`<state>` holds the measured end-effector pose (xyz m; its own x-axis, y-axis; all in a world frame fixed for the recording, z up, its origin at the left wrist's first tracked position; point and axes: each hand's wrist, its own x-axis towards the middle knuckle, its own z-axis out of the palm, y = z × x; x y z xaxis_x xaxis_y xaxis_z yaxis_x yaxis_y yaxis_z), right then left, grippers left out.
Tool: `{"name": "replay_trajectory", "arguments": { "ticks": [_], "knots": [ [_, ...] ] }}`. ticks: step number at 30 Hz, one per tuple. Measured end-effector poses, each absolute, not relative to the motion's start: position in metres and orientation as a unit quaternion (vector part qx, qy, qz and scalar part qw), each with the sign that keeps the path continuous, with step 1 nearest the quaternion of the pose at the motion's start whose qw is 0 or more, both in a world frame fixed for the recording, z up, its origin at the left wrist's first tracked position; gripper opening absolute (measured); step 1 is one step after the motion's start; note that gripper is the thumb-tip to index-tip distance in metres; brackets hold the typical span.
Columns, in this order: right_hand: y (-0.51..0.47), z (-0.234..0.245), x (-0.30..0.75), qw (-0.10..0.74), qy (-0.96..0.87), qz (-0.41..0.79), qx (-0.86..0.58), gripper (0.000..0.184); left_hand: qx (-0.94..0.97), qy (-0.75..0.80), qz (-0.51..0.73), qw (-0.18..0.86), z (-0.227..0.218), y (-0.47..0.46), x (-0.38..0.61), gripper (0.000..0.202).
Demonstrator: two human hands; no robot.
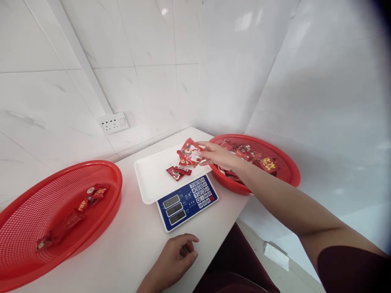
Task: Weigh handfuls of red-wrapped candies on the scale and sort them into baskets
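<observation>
Person's right grip (218, 155) closed on red packet (192, 153), held over white tray (149, 183) of digital scale (187, 203); whether packet touches tray, cannot tell. Small red packets (178, 172) lie on tray, just beside held one. Right forearm (290, 207) passes across right-hand red basket (293, 173), piled with wrapped goods (244, 152). Left grip (174, 260) loosely curled, thumb and forefinger parted, over bench (134, 232), near scale. Left-hand red basket (117, 183) holds few red wrapped pieces (67, 226).
</observation>
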<state>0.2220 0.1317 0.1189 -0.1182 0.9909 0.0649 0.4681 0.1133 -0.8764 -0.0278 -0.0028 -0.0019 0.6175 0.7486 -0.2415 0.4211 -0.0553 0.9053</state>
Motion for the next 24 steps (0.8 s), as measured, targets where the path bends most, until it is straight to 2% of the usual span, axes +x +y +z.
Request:
{"name": "replay_trajectory", "arguments": {
  "ticks": [3,6,10,16,19,24],
  "knots": [
    [0.137,0.115,0.202,0.317,-0.708,0.198,-0.599,0.051,0.711,0.411,0.154,0.549,-0.001,-0.003,-0.028,0.028],
    [0.115,0.100,0.198,0.315,-0.762,0.095,-0.557,0.040,0.712,0.405,0.155,0.553,0.000,-0.003,-0.028,0.027],
    [0.057,0.059,0.202,0.321,-0.824,0.114,-0.453,0.023,0.712,0.408,0.150,0.551,0.001,-0.002,-0.029,0.027],
    [-0.010,-0.021,0.195,0.276,-0.812,0.222,-0.463,0.022,0.717,0.392,0.151,0.557,0.000,0.000,-0.030,0.028],
    [-0.017,-0.042,0.187,0.300,-0.801,0.182,-0.485,0.025,0.717,0.393,0.149,0.556,-0.001,0.000,-0.029,0.028],
    [-0.014,-0.048,0.181,0.315,-0.796,0.118,-0.503,0.025,0.711,0.405,0.136,0.558,0.000,0.000,-0.029,0.029]
  ]
}}
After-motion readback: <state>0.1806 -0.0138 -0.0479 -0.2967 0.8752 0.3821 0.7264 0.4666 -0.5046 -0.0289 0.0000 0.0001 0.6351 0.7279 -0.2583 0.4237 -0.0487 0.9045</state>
